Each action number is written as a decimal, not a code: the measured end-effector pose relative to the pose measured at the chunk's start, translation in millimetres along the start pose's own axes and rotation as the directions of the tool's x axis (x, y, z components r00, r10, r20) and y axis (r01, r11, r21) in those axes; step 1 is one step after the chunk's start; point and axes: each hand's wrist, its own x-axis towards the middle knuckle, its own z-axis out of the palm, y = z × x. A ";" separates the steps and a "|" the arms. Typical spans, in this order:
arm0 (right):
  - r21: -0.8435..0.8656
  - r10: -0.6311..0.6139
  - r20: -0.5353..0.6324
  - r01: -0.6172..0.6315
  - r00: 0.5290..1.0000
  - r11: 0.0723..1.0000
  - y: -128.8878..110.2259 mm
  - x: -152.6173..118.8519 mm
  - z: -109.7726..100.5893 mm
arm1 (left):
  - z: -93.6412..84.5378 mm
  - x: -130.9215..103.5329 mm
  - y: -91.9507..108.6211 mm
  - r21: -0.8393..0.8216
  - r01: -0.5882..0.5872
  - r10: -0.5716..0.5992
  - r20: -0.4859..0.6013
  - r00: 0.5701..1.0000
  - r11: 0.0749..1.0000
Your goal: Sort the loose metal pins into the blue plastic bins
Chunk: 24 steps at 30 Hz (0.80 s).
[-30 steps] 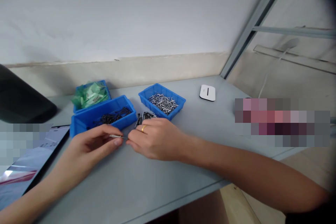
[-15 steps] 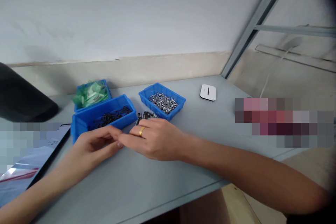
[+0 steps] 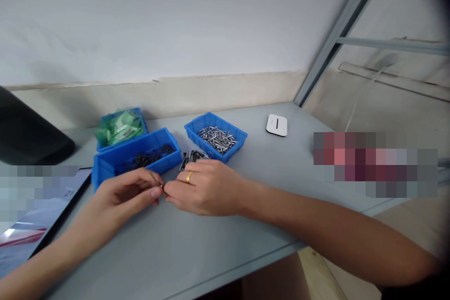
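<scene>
My left hand (image 3: 123,197) pinches a thin dark screw-like piece (image 3: 153,178) between thumb and index finger. Against its fingertips are those of my right hand (image 3: 207,187), which wears a gold ring; its fingers are closed, and what they hold is hidden. Behind the left hand, a long blue bin (image 3: 101,164) contains dark screws (image 3: 149,157). A second blue bin (image 3: 241,136) has silver pins (image 3: 218,138) in it. Between the bins, a small pile of dark and silver pieces (image 3: 191,155) lies on the grey table, partly hidden by my right hand.
At the back left, a third blue bin (image 3: 140,115) carries a green plastic bag (image 3: 119,127). A white device (image 3: 277,125) sits to the right on the table (image 3: 168,253). A black object (image 3: 31,131) stands at the left, above a flat sheet or screen (image 3: 59,206). Metal framing rises at right.
The fingertips of my hands have drawn slightly apart, and a thin dark piece now shows in my left fingers. The view has shifted slightly.
</scene>
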 end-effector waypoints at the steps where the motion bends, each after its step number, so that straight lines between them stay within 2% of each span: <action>1: 0.010 0.001 0.020 -0.001 1.000 1.000 0.3 -0.3 0.3 | -0.1 -0.6 -2.4 -0.002 0.012 -0.012 0.006 1.000 1.000; 6: 0.050 0.059 0.078 -0.063 0.995 0.997 1.4 -2.7 -1.8 | -2.3 -3.3 -11.3 -0.009 0.042 -0.042 0.036 0.998 0.999; 12: 0.025 0.052 0.194 -0.058 0.980 0.998 1.4 -3.9 -3.2 | 0.3 -2.5 -5.7 0.053 0.026 -0.029 0.066 0.997 0.998; 18: -0.010 0.057 0.127 -0.056 0.990 0.998 5.9 -4.2 0.5 | 1.2 -0.1 0.2 0.151 0.004 -0.006 0.012 1.000 0.989; 24: 0.002 0.105 0.175 -0.107 0.979 0.994 9.8 -5.3 2.6 | -2.1 -1.2 3.0 0.193 -0.033 0.035 -0.009 0.999 0.981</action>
